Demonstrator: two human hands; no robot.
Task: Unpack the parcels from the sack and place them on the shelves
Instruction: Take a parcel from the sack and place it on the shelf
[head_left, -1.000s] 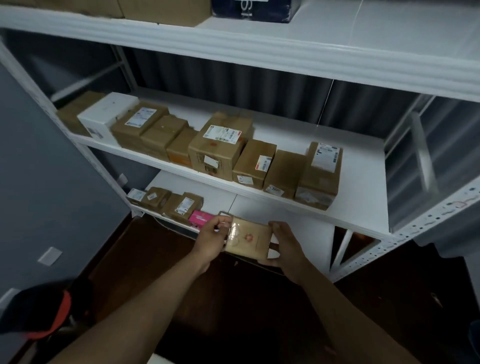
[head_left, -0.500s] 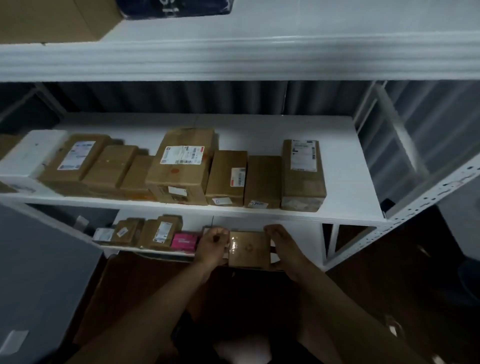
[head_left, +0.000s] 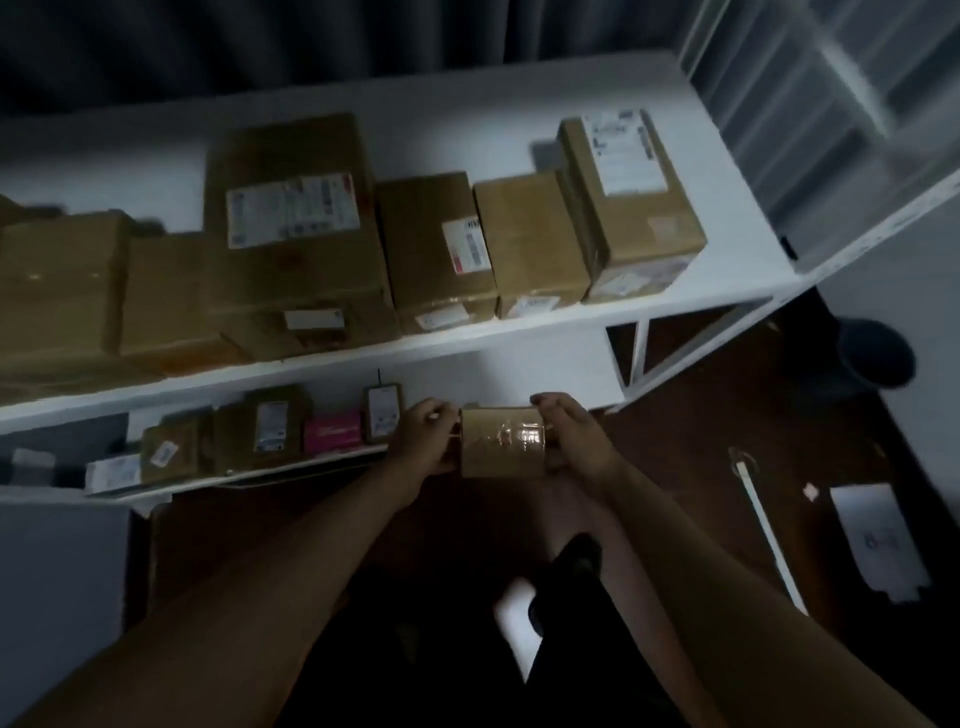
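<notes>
A small brown taped parcel (head_left: 501, 441) is held between both hands at the front edge of the white bottom shelf (head_left: 498, 374). My left hand (head_left: 423, 434) grips its left side and my right hand (head_left: 571, 434) grips its right side. To its left on that shelf stand a small labelled parcel (head_left: 383, 413), a pink box (head_left: 332, 431) and several small brown parcels (head_left: 270, 428). The middle shelf (head_left: 727, 218) above carries a row of larger brown boxes (head_left: 291, 234). The sack is not in view.
A dark bucket (head_left: 875, 353) stands on the dark floor at the right. A white paper (head_left: 878, 535) and a thin white strip (head_left: 763, 525) lie on the floor nearby. The rack's white upright (head_left: 636, 353) stands right of the bottom shelf.
The camera has tilted down and moved closer, so the top shelf has left the view. The parcel, still in both hands, stays at the bottom shelf's front edge.
</notes>
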